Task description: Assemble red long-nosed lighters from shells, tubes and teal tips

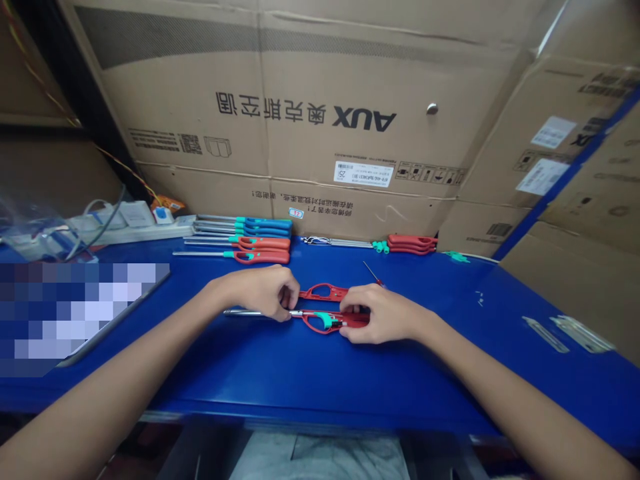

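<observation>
In the middle of the table lies an opened long-nosed gas lighter (327, 321), with a red handle shell, a green trigger and a metal tube (245, 313) pointing left. My left hand (273, 293) is closed, thumb and fingers pinching the tube where it meets the shell. The fingers of my right hand (383, 313) curl over the right end of the red handle and grip it; what is under them is hidden. Just behind lies the loose red half shell (325, 292), its right end partly covered by my right hand.
Assembled lighters (265, 241) are stacked back left, beside a power strip (135, 230). Metal tubes (340, 241), green parts (381, 247) and red shells (413, 244) line the cardboard wall (300, 60). A thin screwdriver (373, 273) lies behind my right hand; clear plastic pieces (580, 333) lie right.
</observation>
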The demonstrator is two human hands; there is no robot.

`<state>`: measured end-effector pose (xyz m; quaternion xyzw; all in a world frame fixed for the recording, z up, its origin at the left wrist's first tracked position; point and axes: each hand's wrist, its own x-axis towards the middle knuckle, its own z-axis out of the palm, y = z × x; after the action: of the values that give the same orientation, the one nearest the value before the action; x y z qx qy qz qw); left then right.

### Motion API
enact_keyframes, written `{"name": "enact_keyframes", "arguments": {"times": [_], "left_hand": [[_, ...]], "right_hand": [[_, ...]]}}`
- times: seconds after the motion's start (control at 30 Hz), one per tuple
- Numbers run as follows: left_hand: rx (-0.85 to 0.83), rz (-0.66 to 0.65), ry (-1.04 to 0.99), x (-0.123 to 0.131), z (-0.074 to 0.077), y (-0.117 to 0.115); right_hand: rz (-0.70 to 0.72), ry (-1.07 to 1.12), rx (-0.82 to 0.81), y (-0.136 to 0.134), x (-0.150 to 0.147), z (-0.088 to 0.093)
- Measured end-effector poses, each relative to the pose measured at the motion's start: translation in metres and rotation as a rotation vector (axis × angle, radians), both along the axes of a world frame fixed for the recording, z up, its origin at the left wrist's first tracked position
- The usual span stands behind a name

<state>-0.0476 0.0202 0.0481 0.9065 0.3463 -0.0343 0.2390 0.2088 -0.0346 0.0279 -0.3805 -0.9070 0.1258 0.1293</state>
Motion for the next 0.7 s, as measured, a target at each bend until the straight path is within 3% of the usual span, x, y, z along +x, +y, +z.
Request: {"name": "enact_keyframes", "arguments": {"times": [0.7], "left_hand": [[0.123,-0.049,-0.033,0.0034,-0.0015,-0.0054]], "right_hand": [[0.012,-0.001,-0.016,0.0003,-0.0012,0.0018]]}}
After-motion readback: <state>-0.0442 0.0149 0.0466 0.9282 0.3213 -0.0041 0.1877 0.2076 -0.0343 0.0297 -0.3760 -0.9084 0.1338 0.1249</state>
